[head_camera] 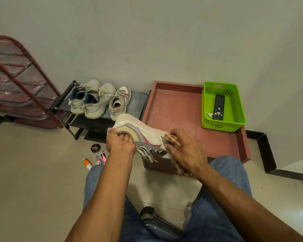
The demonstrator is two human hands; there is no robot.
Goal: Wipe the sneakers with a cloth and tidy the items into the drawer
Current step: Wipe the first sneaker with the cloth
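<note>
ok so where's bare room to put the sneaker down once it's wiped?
Two patches: the black rack right of the single white sneaker, and the red drawer floor left of the green basket. Crowded: rack's left end with the grey pair; floor by the polish tin and tubes.

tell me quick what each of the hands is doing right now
Left hand: grips the heel of the sneaker, fingers inside the collar.
Right hand: holds the checked cloth against the sneaker's side.

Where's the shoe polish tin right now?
The shoe polish tin lies on the floor, left of the left hand, in front of the black shoe rack.
</note>
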